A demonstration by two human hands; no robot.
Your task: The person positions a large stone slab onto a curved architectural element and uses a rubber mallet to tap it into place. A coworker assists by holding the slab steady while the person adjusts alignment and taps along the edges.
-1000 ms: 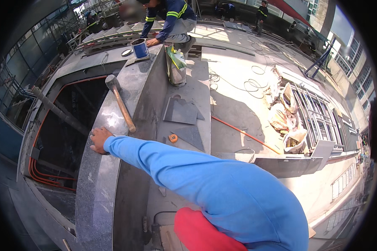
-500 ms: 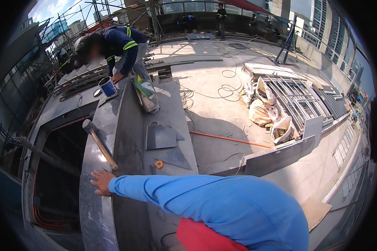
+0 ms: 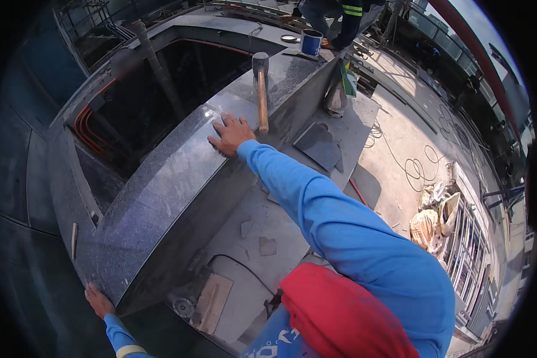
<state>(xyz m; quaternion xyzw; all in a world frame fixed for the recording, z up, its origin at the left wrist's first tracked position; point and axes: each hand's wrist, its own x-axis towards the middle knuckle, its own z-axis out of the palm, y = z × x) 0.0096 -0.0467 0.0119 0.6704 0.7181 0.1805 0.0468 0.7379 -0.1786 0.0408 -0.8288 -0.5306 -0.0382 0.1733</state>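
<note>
Already, the ledge is topped with slabs; the right hand is spread flat near its edge, the left hand set at its corner, hold unclear.

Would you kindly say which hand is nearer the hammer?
The right hand, beside the handle of the hammer; the left hand is farther, at the near end of the ledge.

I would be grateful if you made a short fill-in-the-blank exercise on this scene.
1. The right hand lies on the grey ledge, nearer the hammer's ____ than its head.
2. The left hand is by the ledge's corner, toward the picture's ____ left.
3. The right sleeve is coloured ____.

Missing words: handle; lower; blue.
</note>
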